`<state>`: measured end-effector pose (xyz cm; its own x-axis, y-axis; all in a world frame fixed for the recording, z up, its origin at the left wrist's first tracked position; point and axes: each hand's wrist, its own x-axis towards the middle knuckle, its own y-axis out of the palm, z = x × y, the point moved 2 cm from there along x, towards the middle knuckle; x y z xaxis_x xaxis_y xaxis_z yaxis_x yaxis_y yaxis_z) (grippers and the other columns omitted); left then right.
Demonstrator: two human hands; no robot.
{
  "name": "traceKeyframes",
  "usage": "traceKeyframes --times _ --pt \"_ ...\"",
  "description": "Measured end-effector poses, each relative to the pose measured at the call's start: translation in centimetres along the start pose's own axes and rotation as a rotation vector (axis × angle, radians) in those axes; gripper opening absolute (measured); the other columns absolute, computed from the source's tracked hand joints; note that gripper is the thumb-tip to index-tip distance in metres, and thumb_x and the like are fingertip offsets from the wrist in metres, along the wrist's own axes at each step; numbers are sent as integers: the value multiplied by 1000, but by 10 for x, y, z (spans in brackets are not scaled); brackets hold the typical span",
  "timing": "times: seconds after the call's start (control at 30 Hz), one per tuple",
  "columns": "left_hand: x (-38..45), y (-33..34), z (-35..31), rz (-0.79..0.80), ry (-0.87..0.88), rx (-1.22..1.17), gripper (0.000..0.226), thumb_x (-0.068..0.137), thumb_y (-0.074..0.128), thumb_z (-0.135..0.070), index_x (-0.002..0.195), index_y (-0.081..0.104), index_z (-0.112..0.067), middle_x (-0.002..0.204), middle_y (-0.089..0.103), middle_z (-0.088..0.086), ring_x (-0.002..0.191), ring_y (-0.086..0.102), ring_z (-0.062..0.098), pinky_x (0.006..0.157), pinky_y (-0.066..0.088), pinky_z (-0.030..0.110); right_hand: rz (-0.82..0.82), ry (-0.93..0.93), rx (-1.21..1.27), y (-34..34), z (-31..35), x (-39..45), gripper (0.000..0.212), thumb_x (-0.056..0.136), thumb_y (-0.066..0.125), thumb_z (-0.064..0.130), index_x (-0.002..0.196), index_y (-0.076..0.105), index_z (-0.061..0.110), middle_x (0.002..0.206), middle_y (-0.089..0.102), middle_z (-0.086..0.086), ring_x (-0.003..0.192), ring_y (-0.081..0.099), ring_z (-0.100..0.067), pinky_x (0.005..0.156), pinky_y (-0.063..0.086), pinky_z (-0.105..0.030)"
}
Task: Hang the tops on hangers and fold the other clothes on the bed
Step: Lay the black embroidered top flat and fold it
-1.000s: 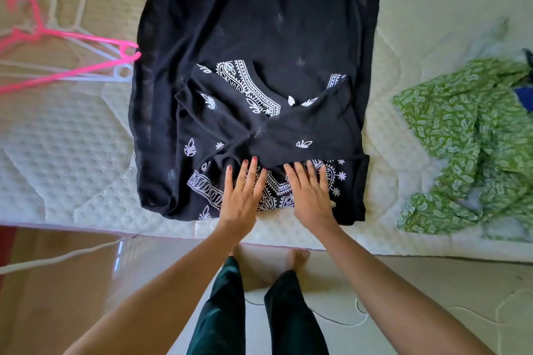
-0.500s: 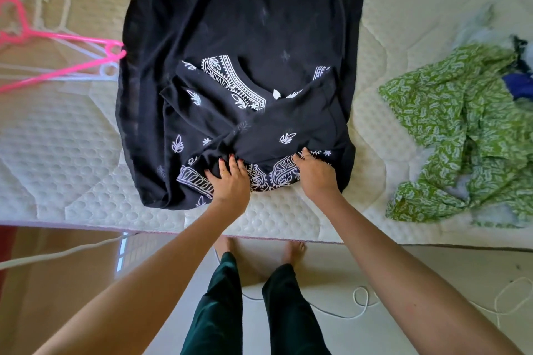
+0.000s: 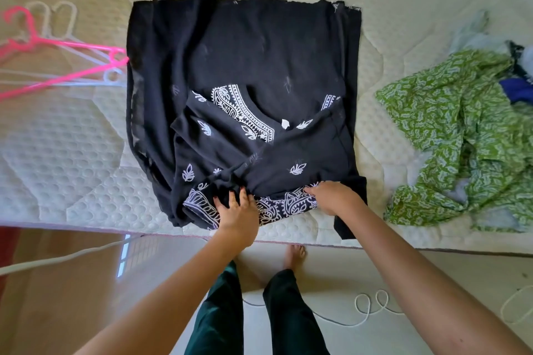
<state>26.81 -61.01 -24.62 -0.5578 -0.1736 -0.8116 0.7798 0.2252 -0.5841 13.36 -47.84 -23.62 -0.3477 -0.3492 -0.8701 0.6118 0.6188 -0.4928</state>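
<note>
A black garment with white embroidery (image 3: 259,66) lies partly folded on the mattress (image 3: 72,167), its near edge at the bed's front. My left hand (image 3: 238,212) grips the embroidered near edge with curled fingers. My right hand (image 3: 331,199) pinches the same edge a little to the right. A crumpled green patterned garment (image 3: 461,130) lies at the right of the bed. A pink hanger (image 3: 66,66) and white hangers (image 3: 57,23) lie at the left, their ends touching the black garment's left side.
A blue cloth (image 3: 519,89) and pale fabric sit behind the green garment at the far right. White cord (image 3: 372,305) loops on the floor by my feet. The bed's front edge runs just below my hands.
My hands went from lying flat on the black garment to gripping its near embroidered edge. The view has shifted slightly.
</note>
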Motion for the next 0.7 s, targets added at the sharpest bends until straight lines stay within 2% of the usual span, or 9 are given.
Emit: traceKeyframes --times 0.1,0.17,0.23,0.3,0.4,0.47,0.57,0.63,0.7 --pt "-8 3 8 -276 -17 -21 67 90 42 -10 150 12 -13 157 8 14 145 8 33 113 0 58 -194 95 127 2 -2 -4 43 92 36 5 132 44 20 130 48 -11 116 51 -34 89 43 -40" --pt "-12 10 20 -509 -32 -31 72 73 62 -13 141 39 -14 146 35 17 135 34 35 114 14 54 -325 173 119 -3 -7 -5 36 91 43 8 127 41 15 124 48 -12 110 54 -35 83 43 -40" --pt "-11 26 34 -650 -8 0 72 52 74 -12 121 56 -12 122 56 17 110 52 35 104 31 49 -396 233 93 -5 -11 -4 37 89 52 17 123 40 12 122 49 -11 109 54 -33 83 43 -39" --pt "-13 42 45 -672 -11 22 66 49 73 -12 112 51 -12 107 56 14 93 50 32 87 35 43 -445 235 99 -3 -11 -2 31 88 54 20 116 46 10 118 54 -10 106 56 -31 81 43 -38" --pt "-17 50 61 -701 -142 -12 36 57 58 -5 89 45 -14 82 51 8 71 49 28 67 34 37 -537 257 128 3 -7 -1 20 87 49 12 106 54 12 110 59 -8 99 59 -30 79 40 -35" --pt "-20 52 76 -736 -236 -112 21 59 44 -4 78 46 -13 71 52 7 66 52 29 66 31 37 -580 315 190 5 -11 -1 23 87 48 9 109 55 13 109 60 -7 97 60 -30 80 39 -35" --pt "-23 47 92 -817 -248 -270 18 52 43 -1 65 51 -9 60 53 8 59 53 31 70 29 35 -653 367 252 8 -16 1 27 86 48 3 110 56 12 107 60 -9 96 58 -32 82 37 -38" --pt "-23 33 98 -850 -212 -411 18 46 42 3 61 49 -6 56 50 10 51 50 33 62 32 35 -718 375 287 7 -17 3 27 84 49 0 108 58 10 104 59 -11 94 56 -33 84 34 -40" --pt "-21 13 104 -830 -226 -550 21 51 42 10 66 50 -2 63 52 15 50 50 37 49 32 31 -762 389 310 2 -17 8 25 83 51 -1 106 58 9 105 57 -11 94 55 -34 85 33 -41"
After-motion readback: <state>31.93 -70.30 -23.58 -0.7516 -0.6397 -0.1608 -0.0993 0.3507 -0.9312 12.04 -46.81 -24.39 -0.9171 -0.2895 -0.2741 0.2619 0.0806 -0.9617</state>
